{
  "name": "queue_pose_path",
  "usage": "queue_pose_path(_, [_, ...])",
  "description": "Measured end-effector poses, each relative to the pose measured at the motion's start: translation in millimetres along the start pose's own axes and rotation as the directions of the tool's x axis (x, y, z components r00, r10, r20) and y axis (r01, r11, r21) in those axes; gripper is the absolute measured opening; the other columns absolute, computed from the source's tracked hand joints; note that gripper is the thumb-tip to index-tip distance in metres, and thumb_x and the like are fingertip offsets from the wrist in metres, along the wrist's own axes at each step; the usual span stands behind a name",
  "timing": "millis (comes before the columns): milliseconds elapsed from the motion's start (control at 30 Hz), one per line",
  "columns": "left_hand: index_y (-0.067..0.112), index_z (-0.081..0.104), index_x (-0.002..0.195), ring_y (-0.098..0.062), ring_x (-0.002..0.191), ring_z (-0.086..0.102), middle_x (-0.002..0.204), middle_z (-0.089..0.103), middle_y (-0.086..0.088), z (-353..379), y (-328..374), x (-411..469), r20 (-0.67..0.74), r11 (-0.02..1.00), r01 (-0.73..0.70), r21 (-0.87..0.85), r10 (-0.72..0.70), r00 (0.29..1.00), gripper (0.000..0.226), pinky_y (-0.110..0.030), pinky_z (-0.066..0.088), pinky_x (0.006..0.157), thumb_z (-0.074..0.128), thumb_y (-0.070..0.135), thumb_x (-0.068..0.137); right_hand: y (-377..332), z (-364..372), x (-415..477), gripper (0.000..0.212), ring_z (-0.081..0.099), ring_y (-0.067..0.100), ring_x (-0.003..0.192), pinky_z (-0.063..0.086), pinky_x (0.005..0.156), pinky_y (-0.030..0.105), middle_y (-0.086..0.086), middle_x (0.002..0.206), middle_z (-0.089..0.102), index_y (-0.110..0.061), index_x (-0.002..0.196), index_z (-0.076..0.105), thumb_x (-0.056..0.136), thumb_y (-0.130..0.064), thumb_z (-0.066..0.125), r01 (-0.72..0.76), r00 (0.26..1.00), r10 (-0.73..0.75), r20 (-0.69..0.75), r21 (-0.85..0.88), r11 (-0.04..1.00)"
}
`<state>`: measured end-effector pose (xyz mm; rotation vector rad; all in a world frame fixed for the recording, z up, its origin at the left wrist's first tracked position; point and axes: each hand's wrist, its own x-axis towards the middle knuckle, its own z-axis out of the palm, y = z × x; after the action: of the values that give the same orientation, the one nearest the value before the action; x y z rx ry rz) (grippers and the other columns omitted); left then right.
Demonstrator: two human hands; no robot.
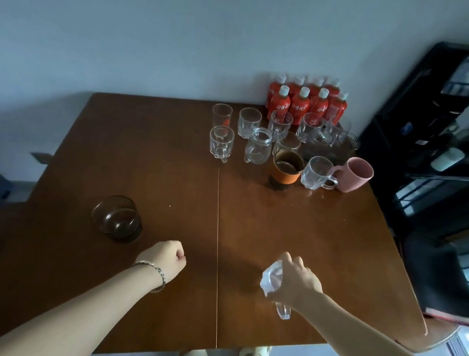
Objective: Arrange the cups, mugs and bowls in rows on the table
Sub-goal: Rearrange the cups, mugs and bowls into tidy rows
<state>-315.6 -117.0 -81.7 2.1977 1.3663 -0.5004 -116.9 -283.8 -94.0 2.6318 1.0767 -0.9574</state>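
- Two hands hang over the near edge of the brown desk (pixel 335 242); the right hand (pixel 295 283) has its fingers (pixel 291 262) wrapped from above around a clear glass mug (pixel 271 279), while the left hand (pixel 168 259) is curled into a loose fist with nothing in it.
- One smoked glass bowl (pixel 116 217) stands alone at the near left, upright, well apart from everything else; it reads as the start of a row.
- Most of the glassware (pixel 258 140) is crowded at the far right, in front of a block of red bottles (pixel 304 102); among it stand an orange-banded cup (pixel 286 169) and a pink mug (pixel 354 174) tilted outward in the wide lens.
- Judged from this, the step in hand is carrying the mug to a place in the near row; the task looks barely begun.
- The held mug is tilted; its long axis leans up and away to the left, and its handle (pixel 283 312) points down toward the person; whether its base touches the desk cannot be told.
- Next it would need righting, then setting down level with the bowl, with a gap between.
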Motion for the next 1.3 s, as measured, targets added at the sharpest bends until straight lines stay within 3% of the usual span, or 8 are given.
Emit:
queue_pose_path(100, [0.023, 0.062, 0.104, -0.016, 0.091, 0.066, 0.102, 0.068, 0.005, -17, 2, 12, -0.029, 0.999, -0.017, -0.027, 0.016, 0.999, 0.018, -0.029, 0.055, 0.078, 0.047, 0.026, 0.095, -12, -24, 13, 0.071, 0.061, 0.025, 0.104, 0.048, 0.075, 0.029, 0.003, 0.118, 0.049, -0.019, 0.121, 0.035, 0.067, -0.038, 0.077, 0.009, 0.998, -0.005, -0.055, 0.069, 0.998])
queue_pose_path(267, [0.023, 0.061, 0.107, -0.019, 0.1, 0.065, 0.111, 0.067, 0.003, -44, 15, 36, -0.069, 1.0, -0.013, -0.026, 0.011, 0.998, 0.022, -0.03, 0.053, 0.085, 0.043, 0.026, 0.096, -53, -86, 60, 0.072, 0.061, 0.028, 0.104, 0.054, 0.081, 0.034, 0.003, 0.111, 0.039, -0.019, 0.125, 0.036, 0.068, -0.036, 0.076, 0.136, 0.977, -0.128, -0.169, 0.04, 0.99])
queue_pose_path(433, [0.022, 0.061, 0.111, -0.018, 0.1, 0.064, 0.113, 0.066, 0.004, -60, 29, 60, -0.103, 0.999, 0.024, -0.047, -0.029, 0.994, 0.023, -0.027, 0.049, 0.078, 0.042, 0.025, 0.096, -92, -137, 123, 0.066, 0.057, 0.03, 0.107, 0.052, 0.078, 0.036, 0.007, 0.121, 0.038, -0.02, 0.129, 0.039, 0.073, -0.037, 0.069, 0.23, 0.948, -0.252, -0.193, -0.129, 0.965])
queue_pose_path(533, [0.02, 0.06, 0.112, -0.017, 0.101, 0.064, 0.114, 0.067, 0.004, -64, 35, 75, -0.096, 0.996, 0.064, -0.068, -0.07, 0.993, 0.023, -0.025, 0.05, 0.078, 0.042, 0.025, 0.097, -104, -152, 154, 0.07, 0.056, 0.029, 0.113, 0.044, 0.09, 0.039, 0.006, 0.125, 0.041, -0.022, 0.133, 0.037, 0.073, -0.039, 0.068, 0.231, 0.939, -0.283, -0.194, -0.251, 0.94])
queue_pose_path(633, [0.021, 0.061, 0.108, -0.017, 0.093, 0.063, 0.112, 0.067, 0.004, -67, 40, 89, -0.091, 0.99, 0.113, -0.085, -0.12, 0.989, 0.022, -0.026, 0.05, 0.075, 0.042, 0.024, 0.096, -106, -161, 176, 0.078, 0.056, 0.029, 0.116, 0.037, 0.101, 0.039, 0.01, 0.132, 0.041, -0.018, 0.139, 0.03, 0.075, -0.036, 0.071, 0.232, 0.939, -0.3, -0.165, -0.34, 0.912])
queue_pose_path(833, [0.021, 0.06, 0.108, -0.014, 0.082, 0.056, 0.111, 0.066, 0.003, -68, 47, 102, -0.089, 0.981, 0.174, -0.085, -0.182, 0.979, 0.022, -0.023, 0.041, 0.068, 0.042, 0.024, 0.096, -104, -161, 205, 0.088, 0.052, 0.03, 0.122, 0.037, 0.103, 0.038, 0.011, 0.137, 0.039, -0.015, 0.145, 0.023, 0.076, -0.04, 0.071, 0.256, 0.948, -0.308, -0.085, -0.373, 0.892])
queue_pose_path(1133, [0.023, 0.062, 0.104, -0.017, 0.09, 0.063, 0.109, 0.068, 0.005, -73, 48, 101, -0.09, 0.972, 0.202, -0.118, -0.213, 0.973, 0.019, -0.025, 0.047, 0.073, 0.045, 0.024, 0.094, -101, -154, 205, 0.091, 0.045, 0.028, 0.127, 0.034, 0.104, 0.037, 0.011, 0.138, 0.043, -0.016, 0.144, 0.025, 0.075, -0.057, 0.068, 0.254, 0.927, -0.348, -0.14, -0.448, 0.857])
queue_pose_path(1300, [0.024, 0.061, 0.108, -0.017, 0.093, 0.061, 0.112, 0.065, 0.006, -84, 37, 96, -0.11, 0.987, 0.145, -0.075, -0.153, 0.982, 0.022, -0.025, 0.045, 0.074, 0.043, 0.024, 0.095, -100, -145, 175, 0.056, 0.039, 0.027, 0.132, 0.034, 0.107, 0.037, 0.009, 0.141, 0.041, -0.014, 0.137, 0.04, 0.09, -0.041, 0.055, 0.368, 0.856, -0.466, -0.225, -0.367, 0.854])
